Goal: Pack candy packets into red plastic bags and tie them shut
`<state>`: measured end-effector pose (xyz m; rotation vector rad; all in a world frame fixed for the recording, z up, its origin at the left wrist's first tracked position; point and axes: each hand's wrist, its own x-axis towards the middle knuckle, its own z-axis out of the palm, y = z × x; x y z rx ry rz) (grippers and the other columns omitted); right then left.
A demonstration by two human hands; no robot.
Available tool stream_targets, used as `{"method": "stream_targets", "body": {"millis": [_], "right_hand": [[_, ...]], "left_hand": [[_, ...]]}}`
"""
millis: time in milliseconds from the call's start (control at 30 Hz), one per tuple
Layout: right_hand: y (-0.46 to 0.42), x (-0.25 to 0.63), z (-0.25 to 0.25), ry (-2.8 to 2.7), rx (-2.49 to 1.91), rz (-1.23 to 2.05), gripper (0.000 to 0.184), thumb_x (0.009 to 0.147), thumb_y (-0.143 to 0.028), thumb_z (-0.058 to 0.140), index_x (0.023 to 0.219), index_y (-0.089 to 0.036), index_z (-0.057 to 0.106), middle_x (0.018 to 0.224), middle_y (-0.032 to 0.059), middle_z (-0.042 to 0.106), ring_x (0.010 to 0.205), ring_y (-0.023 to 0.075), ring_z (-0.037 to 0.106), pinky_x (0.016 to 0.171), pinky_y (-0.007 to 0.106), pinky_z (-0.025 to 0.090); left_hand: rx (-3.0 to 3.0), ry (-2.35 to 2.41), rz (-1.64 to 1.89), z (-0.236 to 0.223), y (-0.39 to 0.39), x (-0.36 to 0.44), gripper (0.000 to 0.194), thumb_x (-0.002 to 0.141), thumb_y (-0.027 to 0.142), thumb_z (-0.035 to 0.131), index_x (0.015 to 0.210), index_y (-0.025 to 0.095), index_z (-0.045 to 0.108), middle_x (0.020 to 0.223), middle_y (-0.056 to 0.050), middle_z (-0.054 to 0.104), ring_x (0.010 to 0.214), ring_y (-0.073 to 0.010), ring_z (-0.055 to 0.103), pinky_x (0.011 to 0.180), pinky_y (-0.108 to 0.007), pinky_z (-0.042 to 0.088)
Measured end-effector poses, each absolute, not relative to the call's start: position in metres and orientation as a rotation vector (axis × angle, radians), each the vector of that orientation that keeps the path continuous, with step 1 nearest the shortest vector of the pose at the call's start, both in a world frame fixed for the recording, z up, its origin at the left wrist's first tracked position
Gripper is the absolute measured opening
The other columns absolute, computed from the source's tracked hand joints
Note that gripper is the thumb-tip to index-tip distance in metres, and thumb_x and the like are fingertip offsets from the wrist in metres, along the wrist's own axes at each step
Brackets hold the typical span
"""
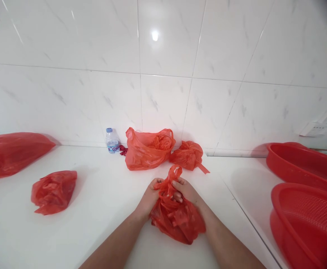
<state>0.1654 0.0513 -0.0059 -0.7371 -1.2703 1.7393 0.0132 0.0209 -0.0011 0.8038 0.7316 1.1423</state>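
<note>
Wall (pixel 169 48), pale marbled tile, behind a white table (pixel 96 209). At right, a red basket (pixel 283 231) with mesh sides, a red tub (pixel 275 160) behind it. Far left, a long bag (pixel 12 155), partly out of view. Near the wall, an open bag (pixel 141 153) holding crumpled red plastic; a small bag (pixel 188 155) just beside it. Left of centre, a loose bag (pixel 54 192).

Held bag (pixel 180 220): front centre of table, its gathered neck between both hands. Left hand (pixel 150 196) closed at the neck's left; right hand (pixel 188 192) curled in from the right, thumb and fingers nearly together on plastic. Contents unclear.

Risks, my judgement: thin film could tear if pulled unevenly; a slack pinch could let the neck open. A forward slip could nudge the small bag. Bottle (pixel 113 144), upright, well clear.
</note>
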Motion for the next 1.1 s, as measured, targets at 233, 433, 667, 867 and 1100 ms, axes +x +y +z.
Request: {"method": "stream_targets", "body": {"millis": [233, 433, 667, 867, 1100], "right_hand": [[0.061, 0.167, -0.011, -1.18, -0.893, 1.65, 0.042, 0.065, -0.056, 0.068, 0.074, -0.022, 0.045, 0.035, -0.0127, 0.036, 0.028, 0.0045, 0.028, 0.035, 0.019, 0.018], [0.06, 0.167, -0.01, -1.198, -0.921, 1.597, 0.039, 0.068, -0.053, 0.067, 0.08, -0.021, 0.048, 0.036, -0.0118, 0.039, 0.03, 0.0052, 0.029, 0.036, 0.02, 0.017], [0.042, 0.173, -0.002, -1.197, -0.747, 1.724, 0.033, 0.076, -0.053, 0.06, 0.087, -0.022, 0.055, 0.053, -0.0046, 0.054, 0.041, 0.0081, 0.04, 0.043, 0.022, 0.03], [0.034, 0.177, 0.002, -1.05, -0.759, 1.781, 0.029, 0.08, -0.05, 0.056, 0.09, -0.023, 0.06, 0.074, -0.0004, 0.061, 0.059, 0.013, 0.055, 0.059, 0.027, 0.045], [0.05, 0.178, -0.001, -1.31, -0.811, 1.633, 0.049, 0.064, -0.02, 0.073, 0.108, -0.026, 0.052, 0.088, -0.0011, 0.065, 0.07, 0.0138, 0.061, 0.067, 0.028, 0.048]], "left_hand": [[1.634, 1.077, 1.372, -0.003, 0.02, 0.007, 0.07, 0.069, 0.019, 0.067, 0.131, 0.03, 0.037, 0.136, -0.008, 0.041, 0.118, -0.0238, 0.046, 0.094, -0.04, 0.043], [1.916, 1.084, 1.427, -0.004, 0.022, 0.005, 0.017, 0.083, 0.029, 0.056, 0.098, 0.024, 0.065, 0.119, -0.007, 0.052, 0.112, -0.0218, 0.05, 0.099, -0.039, 0.038], [1.444, 1.099, 1.42, -0.004, 0.028, 0.004, 0.023, 0.086, 0.039, 0.051, 0.091, 0.019, 0.062, 0.104, -0.006, 0.061, 0.096, -0.0195, 0.057, 0.085, -0.032, 0.045], [1.199, 0.946, 1.321, -0.009, 0.029, 0.004, 0.028, 0.082, 0.044, 0.056, 0.077, 0.017, 0.055, 0.073, -0.001, 0.062, 0.064, -0.0135, 0.056, 0.064, -0.027, 0.046], [1.197, 0.971, 1.369, -0.008, 0.029, 0.005, 0.025, 0.078, 0.04, 0.062, 0.073, 0.017, 0.053, 0.069, 0.002, 0.059, 0.061, -0.0103, 0.052, 0.061, -0.023, 0.044]]}}
